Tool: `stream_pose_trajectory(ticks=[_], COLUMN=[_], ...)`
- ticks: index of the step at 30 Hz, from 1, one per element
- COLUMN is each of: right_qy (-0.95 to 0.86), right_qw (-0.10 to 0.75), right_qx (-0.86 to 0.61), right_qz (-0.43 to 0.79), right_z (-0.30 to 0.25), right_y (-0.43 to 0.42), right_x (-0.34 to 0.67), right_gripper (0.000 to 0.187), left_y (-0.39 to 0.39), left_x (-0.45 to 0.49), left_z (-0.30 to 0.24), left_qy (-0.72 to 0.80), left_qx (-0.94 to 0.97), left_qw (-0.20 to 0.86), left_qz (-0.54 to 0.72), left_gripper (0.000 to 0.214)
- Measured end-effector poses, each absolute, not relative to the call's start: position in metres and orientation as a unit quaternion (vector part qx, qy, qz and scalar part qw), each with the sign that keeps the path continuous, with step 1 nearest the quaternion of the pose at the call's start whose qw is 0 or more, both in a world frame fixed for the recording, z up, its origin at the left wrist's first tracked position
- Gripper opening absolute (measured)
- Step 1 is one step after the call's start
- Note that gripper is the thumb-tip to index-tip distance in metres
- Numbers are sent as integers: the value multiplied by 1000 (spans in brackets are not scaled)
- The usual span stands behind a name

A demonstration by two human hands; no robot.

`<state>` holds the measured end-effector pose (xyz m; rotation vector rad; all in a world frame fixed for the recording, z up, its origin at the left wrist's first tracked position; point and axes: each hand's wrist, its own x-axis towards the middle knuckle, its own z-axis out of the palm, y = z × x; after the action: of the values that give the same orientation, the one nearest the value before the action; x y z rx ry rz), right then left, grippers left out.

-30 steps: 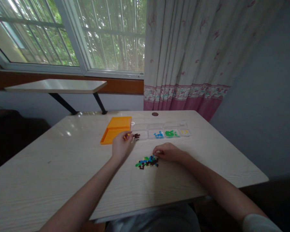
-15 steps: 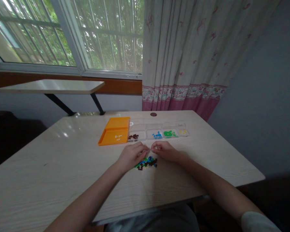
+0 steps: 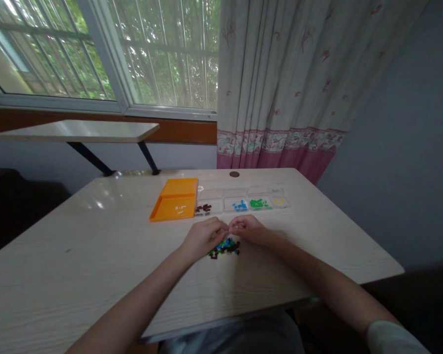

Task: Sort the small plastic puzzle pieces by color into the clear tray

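My left hand (image 3: 205, 237) and my right hand (image 3: 251, 229) meet fingertip to fingertip just above a pile of mixed small pieces (image 3: 226, 248) in brown, blue and green. Both hands have their fingers pinched together. Whatever lies between the fingertips is too small to make out. The left hand partly covers the pile's left side. Beyond the hands, clear plastic boxes stand in a row, holding brown pieces (image 3: 204, 209), blue pieces (image 3: 239, 205), green pieces (image 3: 259, 203) and yellow pieces (image 3: 279, 201). An orange open case (image 3: 170, 210) at their left holds a few white pieces (image 3: 180, 209).
Everything lies on a pale wooden desk (image 3: 107, 255). A raised shelf (image 3: 96, 131) on black legs stands at the back left. A round cable hole (image 3: 235, 174) sits near the back edge. A curtain (image 3: 276, 98) hangs behind the desk, beside a window (image 3: 166, 54).
My right hand has shifted slightly left, and its fingertips now touch or nearly touch those of my left hand. The pile and the boxes look the same.
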<state>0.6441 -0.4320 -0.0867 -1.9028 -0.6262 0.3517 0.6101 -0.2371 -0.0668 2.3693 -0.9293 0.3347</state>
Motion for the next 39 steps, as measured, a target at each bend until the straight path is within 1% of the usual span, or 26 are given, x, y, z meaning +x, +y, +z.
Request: stream_pose_trajectory(ticks=[8,20,27,30,33,36,39], right_qy=[-256,-249,-261,-266,-264,-280,-284], right_qw=[545,539,517,482,406,336,312], right_qx=[-781,-791,-804,-831,-874,-885,-870], right_qz=[165,148,134,77,-29,-158,-255], right_z=[-78,-84,-82,-80,-75,-71,-67], right_y=[-431,-431,-431,-434,-440,-449,-458], right_x=[641,640,638,637,639,642,645], right_gripper=[33,29,29,27,23,22,25], left_y=[-236,-236,-235,-235,-231,-226,-223], left_x=[609,608,609,609,611,615,616], left_z=[-63,-62,-62,-60,-59,-59,-60], left_qy=[-372,-372,-382,-361,-330,-338,-349], left_qx=[884,883,878,883,895,906,912], left_qw=[242,240,248,260,262,238,211], left_qz=[145,157,150,150,144,91,42], left_gripper=[15,13,14,16,17,17,16])
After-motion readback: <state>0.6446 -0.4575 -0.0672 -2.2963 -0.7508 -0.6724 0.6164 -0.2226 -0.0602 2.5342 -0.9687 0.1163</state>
